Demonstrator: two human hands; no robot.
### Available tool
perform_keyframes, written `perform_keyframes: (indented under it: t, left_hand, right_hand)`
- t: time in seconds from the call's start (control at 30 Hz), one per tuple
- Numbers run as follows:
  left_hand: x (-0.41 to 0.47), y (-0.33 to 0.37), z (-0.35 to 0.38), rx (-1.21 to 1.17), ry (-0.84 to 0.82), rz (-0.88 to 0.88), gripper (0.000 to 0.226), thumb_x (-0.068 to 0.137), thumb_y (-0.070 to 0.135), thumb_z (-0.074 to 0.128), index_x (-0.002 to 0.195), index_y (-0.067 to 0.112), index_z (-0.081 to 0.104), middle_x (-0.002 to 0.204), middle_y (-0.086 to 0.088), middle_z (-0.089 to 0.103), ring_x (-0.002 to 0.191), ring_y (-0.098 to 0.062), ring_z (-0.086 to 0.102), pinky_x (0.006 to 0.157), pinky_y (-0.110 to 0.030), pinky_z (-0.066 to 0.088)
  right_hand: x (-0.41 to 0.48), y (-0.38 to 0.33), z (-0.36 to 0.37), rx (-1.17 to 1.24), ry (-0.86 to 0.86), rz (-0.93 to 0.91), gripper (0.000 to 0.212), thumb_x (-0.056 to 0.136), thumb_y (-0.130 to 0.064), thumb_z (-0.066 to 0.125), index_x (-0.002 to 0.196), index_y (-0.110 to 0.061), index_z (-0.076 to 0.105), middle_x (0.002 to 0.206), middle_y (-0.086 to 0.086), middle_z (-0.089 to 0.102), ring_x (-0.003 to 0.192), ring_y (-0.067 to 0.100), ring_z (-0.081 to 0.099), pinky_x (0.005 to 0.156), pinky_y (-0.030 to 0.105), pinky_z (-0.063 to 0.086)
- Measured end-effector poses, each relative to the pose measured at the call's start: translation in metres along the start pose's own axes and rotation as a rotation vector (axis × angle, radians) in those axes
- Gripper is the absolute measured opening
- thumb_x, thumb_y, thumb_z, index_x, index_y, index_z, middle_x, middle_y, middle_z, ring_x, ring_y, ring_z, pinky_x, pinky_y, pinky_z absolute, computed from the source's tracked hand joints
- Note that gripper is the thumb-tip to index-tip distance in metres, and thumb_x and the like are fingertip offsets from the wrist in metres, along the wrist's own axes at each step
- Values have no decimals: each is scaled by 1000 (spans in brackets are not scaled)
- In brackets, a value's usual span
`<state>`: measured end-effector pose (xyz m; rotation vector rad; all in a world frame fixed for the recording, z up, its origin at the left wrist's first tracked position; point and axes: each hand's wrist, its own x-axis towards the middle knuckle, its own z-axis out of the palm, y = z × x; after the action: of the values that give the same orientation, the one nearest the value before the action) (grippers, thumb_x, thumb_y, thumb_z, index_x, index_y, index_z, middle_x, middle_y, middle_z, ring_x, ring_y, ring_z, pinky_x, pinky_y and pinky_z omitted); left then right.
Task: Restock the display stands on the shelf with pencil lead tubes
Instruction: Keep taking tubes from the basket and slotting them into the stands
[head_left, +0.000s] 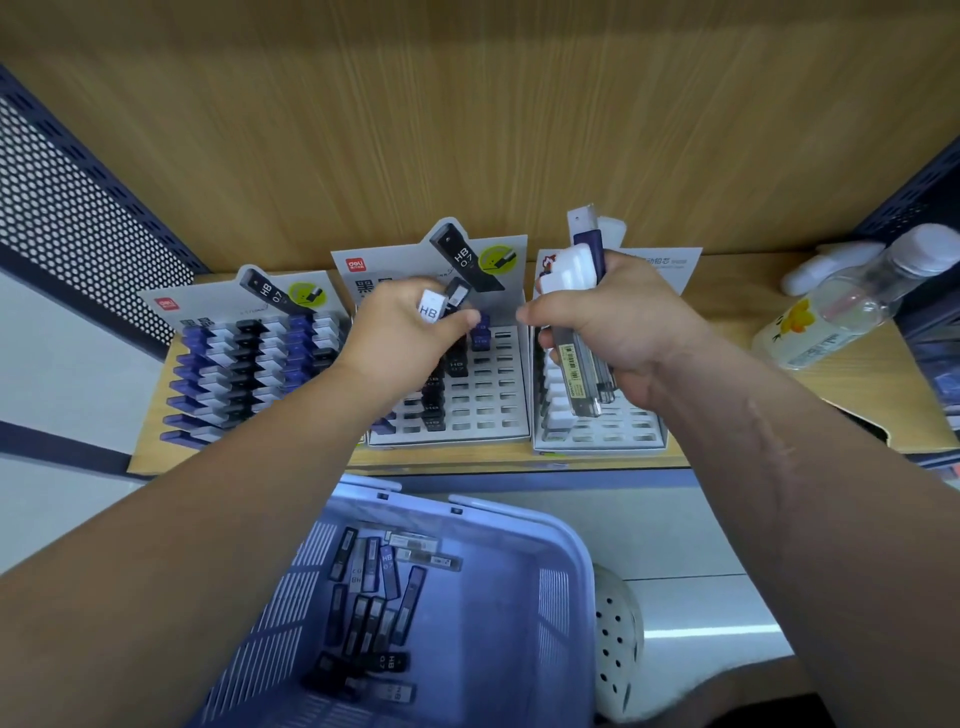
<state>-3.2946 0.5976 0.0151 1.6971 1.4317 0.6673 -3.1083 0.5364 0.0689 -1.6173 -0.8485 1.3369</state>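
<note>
Left hand (402, 332) pinches tube (432, 306); right hand (618, 332) grips bundle (584, 291).

Three display stands can be counted: left stand (249, 374), middle stand (483, 395), right stand (613, 431). Two hands are seen, left hand (405, 338) and right hand (623, 332). Two tubes are pinched in the left, a white tube (431, 307) and a black tube (458, 293); the bundle (587, 364) gripped in the right can't really be counted. One basket (571, 545), with loose tubes (374, 597) too jumbled for a number. One bottle (831, 312), one shoe (618, 649).
</note>
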Motion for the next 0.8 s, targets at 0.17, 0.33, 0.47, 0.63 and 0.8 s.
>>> perform_keyframes:
  t: [0.17, 0.33, 0.47, 0.63, 0.8]
  left_hand:
    - [-48, 31, -13, -549, -383, -314, 8, 95, 17, 64, 87, 13, 65, 67, -2, 55, 49, -13, 41, 45, -21, 29]
    - [-70, 36, -19, -638, -445, -320, 9, 96, 14, 60, 91, 10, 66, 66, -3, 52, 49, -12, 37, 44, -22, 21]
    - [-76, 34, -20, -683, -459, -324, 21, 94, 28, 60, 97, 7, 66, 72, -6, 57, 50, -14, 42, 42, -21, 23]
    - [-81, 22, -23, -904, -376, -497, 34, 93, 34, 58, 106, 5, 70, 79, -7, 66, 48, -11, 44, 36, -16, 26]
    - [-81, 19, -22, -978, -276, -497, 24, 82, 22, 66, 102, 9, 66, 84, -8, 69, 46, -9, 41, 36, -17, 29]
  right_hand:
    - [-11, -5, 14, 69, -89, -96, 26, 76, 6, 80, 85, -8, 60, 58, -7, 64, 52, 12, 60, 55, 23, 51]
    - [-22, -8, 24, 71, -172, -142, 28, 77, 13, 75, 81, -10, 62, 61, -5, 67, 57, 13, 62, 57, 28, 54]
    - [-29, -9, 27, 58, -229, -152, 30, 78, 17, 70, 77, -11, 60, 61, -1, 67, 56, 17, 61, 54, 27, 54]
    - [-23, -11, 21, 92, -109, -189, 30, 76, 12, 77, 84, -11, 59, 63, -6, 65, 56, 12, 59, 56, 25, 50]
    - [-20, -8, 19, 111, -89, -170, 28, 76, 7, 80, 86, -10, 61, 66, -3, 66, 59, 17, 59, 57, 28, 52]
